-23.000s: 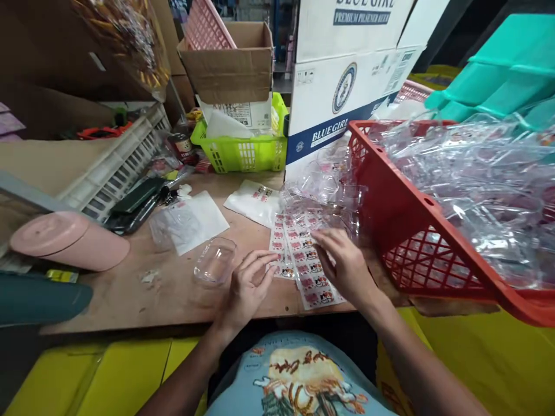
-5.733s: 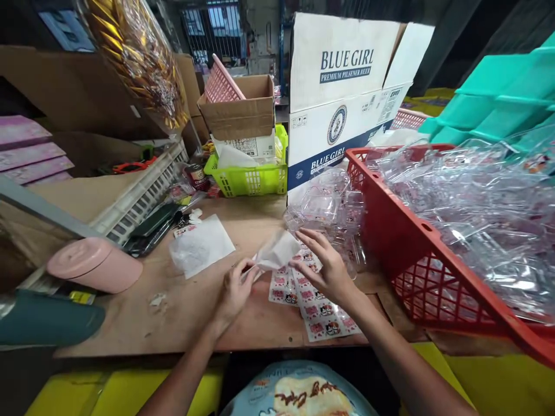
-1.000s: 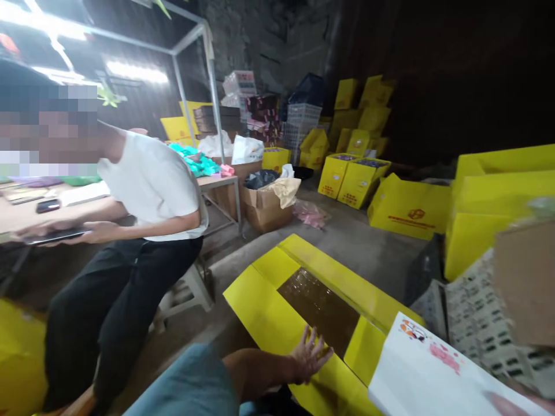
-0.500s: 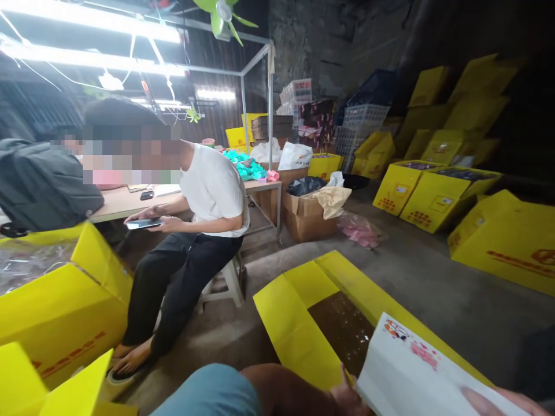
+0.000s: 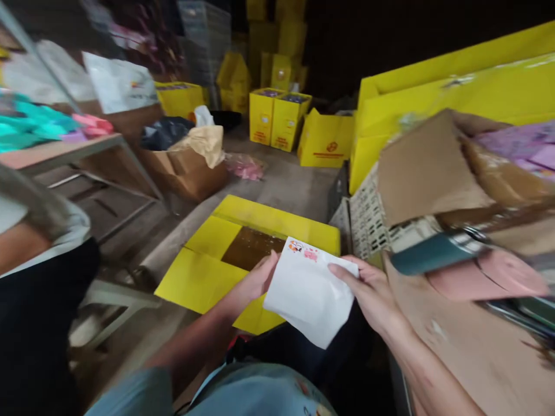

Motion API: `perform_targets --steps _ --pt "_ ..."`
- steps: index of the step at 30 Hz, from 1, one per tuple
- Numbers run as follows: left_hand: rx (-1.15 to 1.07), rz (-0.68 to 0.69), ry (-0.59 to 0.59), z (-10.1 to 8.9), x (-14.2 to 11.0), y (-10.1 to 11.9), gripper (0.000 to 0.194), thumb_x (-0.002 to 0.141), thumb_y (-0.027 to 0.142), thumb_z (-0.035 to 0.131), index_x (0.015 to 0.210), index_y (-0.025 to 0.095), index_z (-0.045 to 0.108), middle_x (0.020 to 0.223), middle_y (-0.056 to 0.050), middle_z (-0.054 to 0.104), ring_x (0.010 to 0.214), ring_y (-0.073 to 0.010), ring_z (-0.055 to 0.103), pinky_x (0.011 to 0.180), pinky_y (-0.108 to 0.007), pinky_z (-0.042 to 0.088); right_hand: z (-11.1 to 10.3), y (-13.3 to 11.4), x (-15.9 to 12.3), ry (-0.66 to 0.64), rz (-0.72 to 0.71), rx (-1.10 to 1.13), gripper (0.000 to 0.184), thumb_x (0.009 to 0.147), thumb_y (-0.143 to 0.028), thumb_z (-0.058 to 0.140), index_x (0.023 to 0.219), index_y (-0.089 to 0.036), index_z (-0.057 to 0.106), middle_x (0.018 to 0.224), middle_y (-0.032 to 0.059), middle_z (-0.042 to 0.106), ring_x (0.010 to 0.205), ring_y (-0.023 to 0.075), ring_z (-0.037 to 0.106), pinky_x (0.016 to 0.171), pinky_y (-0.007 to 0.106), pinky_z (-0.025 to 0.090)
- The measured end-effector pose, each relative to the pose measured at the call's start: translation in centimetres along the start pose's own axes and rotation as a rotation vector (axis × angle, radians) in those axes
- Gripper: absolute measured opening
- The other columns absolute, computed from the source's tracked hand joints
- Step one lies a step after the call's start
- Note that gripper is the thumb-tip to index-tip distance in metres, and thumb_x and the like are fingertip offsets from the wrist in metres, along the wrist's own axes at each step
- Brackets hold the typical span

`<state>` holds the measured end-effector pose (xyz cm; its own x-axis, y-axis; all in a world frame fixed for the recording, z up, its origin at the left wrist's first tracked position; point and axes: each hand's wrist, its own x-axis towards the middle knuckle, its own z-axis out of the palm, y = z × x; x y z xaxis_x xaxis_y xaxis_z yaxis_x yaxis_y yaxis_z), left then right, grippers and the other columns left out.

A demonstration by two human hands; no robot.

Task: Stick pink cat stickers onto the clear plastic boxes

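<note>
Between my hands is a white sheet or flat bag [image 5: 310,294] with small orange and pink cartoon prints along its top edge. My left hand [image 5: 262,276] is closed at its upper left edge. On the opposite side my right hand [image 5: 368,286] grips it, thumb lying on top and fingers hidden underneath. Beyond and below it, a yellow carton [image 5: 208,274] stands with flaps spread. Brown, shiny material [image 5: 249,247] shows in the carton's opening; I cannot tell what it is.
On the right, a cardboard surface [image 5: 463,346] bears a dark green bottle [image 5: 433,254] and a pink cylindrical item [image 5: 489,277]. A brown box [image 5: 191,173] stands beyond the yellow carton. At left are a seated person [image 5: 43,254] and a table [image 5: 65,147] with turquoise pieces.
My view has swung right. The white sheet, formerly at the lower right edge, is now central, with both hands on it fully visible. The cluttered right-hand surface has come into view.
</note>
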<state>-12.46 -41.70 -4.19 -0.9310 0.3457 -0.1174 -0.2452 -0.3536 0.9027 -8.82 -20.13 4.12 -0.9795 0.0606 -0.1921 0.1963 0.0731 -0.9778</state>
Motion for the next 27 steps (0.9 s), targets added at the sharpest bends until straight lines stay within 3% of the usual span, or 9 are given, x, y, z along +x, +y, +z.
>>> perform_targets --steps 4,9,12,15,19,21,24,25,27 --pt "-0.029 -0.060 0.056 1.0 0.1 1.7 0.035 0.064 0.046 0.086 0.078 0.017 0.073 0.074 -0.001 0.070 0.066 -0.0128 0.061 0.065 -0.024 0.047 -1.4 0.8 -1.5 0.102 0.014 0.081 0.037 0.067 -0.046 0.086 0.084 -0.017 0.069 0.072 0.0003 0.069 0.060 0.0141 0.057 0.055 0.024 0.042" --pt "0.037 -0.092 -0.143 3.0 0.6 2.7 0.033 0.074 0.046 0.079 0.088 0.016 0.076 0.083 -0.005 0.072 0.073 -0.0149 0.062 0.068 -0.026 0.048 -4.0 0.7 -3.5 0.220 0.010 0.062 0.038 0.066 -0.048 0.086 0.079 -0.017 0.067 0.064 -0.0025 0.065 0.053 0.0114 0.052 0.050 0.023 0.038" --pt "0.163 -0.056 -0.131 4.0 0.9 2.7 0.026 0.070 0.037 0.083 0.082 0.016 0.074 0.079 -0.002 0.070 0.068 -0.0123 0.058 0.063 -0.022 0.043 -4.5 0.7 -4.4 0.191 -0.033 -0.070 0.036 0.070 -0.048 0.082 0.086 -0.017 0.070 0.074 0.0007 0.070 0.063 0.0149 0.060 0.058 0.026 0.045" --pt "0.242 -0.088 -0.287 5.1 0.9 2.7 0.024 0.073 0.037 0.081 0.078 0.016 0.073 0.075 -0.001 0.067 0.064 -0.0117 0.056 0.058 -0.021 0.040 -4.3 0.5 -4.7 0.165 -0.193 -0.229 0.042 0.073 -0.043 0.081 0.105 -0.019 0.070 0.091 0.0039 0.074 0.084 0.0199 0.066 0.080 0.032 0.051" --pt "0.255 -0.091 -0.426 6.5 0.8 2.7 0.024 0.075 0.037 0.079 0.084 0.016 0.074 0.078 -0.002 0.068 0.068 -0.0133 0.058 0.062 -0.022 0.043 -3.7 0.2 -3.9 -0.006 -0.232 -0.294 0.024 0.088 -0.041 0.065 0.085 -0.018 0.070 0.075 0.0009 0.068 0.069 0.0152 0.062 0.066 0.027 0.050" --pt "0.244 -0.081 -0.386 6.9 1.0 2.4 0.024 0.073 0.036 0.081 0.084 0.015 0.074 0.081 -0.003 0.070 0.072 -0.0147 0.060 0.068 -0.024 0.045 -3.7 0.0 -3.5 0.060 -0.274 -0.348 0.025 0.092 -0.039 0.060 0.082 -0.018 0.069 0.072 0.0013 0.067 0.065 0.0153 0.061 0.060 0.026 0.050" --pt "0.243 -0.101 -0.241 6.4 1.4 1.8 0.025 0.068 0.034 0.084 0.082 0.015 0.075 0.082 -0.004 0.072 0.074 -0.0155 0.062 0.069 -0.024 0.046 -3.2 -0.9 -3.8 0.349 -0.537 -0.629 0.022 0.094 -0.027 0.056 0.109 -0.020 0.071 0.089 0.0067 0.070 0.083 0.0211 0.065 0.074 0.035 0.055" --pt "0.233 -0.110 -0.206 6.1 1.5 1.5 0.025 0.068 0.034 0.084 0.082 0.015 0.075 0.081 -0.004 0.072 0.073 -0.0152 0.062 0.069 -0.024 0.046 -2.9 -1.4 -4.0 0.340 -0.643 -0.730 0.027 0.094 -0.025 0.055 0.118 -0.022 0.069 0.096 0.0077 0.070 0.090 0.0224 0.065 0.080 0.037 0.055" --pt "0.198 -0.113 -0.178 5.4 1.5 1.1 0.023 0.068 0.033 0.083 0.082 0.015 0.075 0.077 -0.003 0.072 0.069 -0.0144 0.061 0.067 -0.024 0.045 -1.8 -2.4 -4.6 0.101 -0.767 -0.863 0.031 0.094 -0.025 0.058 0.124 -0.026 0.067 0.105 0.0069 0.070 0.094 0.0219 0.065 0.083 0.036 0.056"
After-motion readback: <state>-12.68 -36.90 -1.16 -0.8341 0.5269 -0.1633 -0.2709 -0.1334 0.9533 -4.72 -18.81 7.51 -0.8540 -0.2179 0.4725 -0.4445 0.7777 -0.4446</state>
